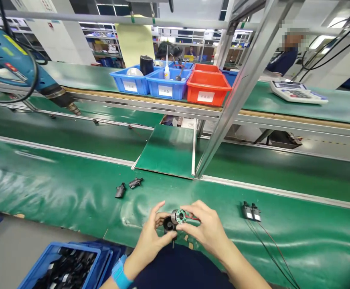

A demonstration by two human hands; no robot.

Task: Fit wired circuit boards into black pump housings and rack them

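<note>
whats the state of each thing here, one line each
housing: open end showing, in left hand
motor: green face showing, in right hand
left parts: lying apart
right parts: side by side, wires trailing
heat gun: nozzle down, power unclear
front blue bins: open, holding items
red bin: open
calculator: face up
crate: open, holding black parts
wristband: on left wrist

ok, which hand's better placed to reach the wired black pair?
Right hand, probably: closer than the left hand to the wired black pair, though holding the round green-faced part.
</note>
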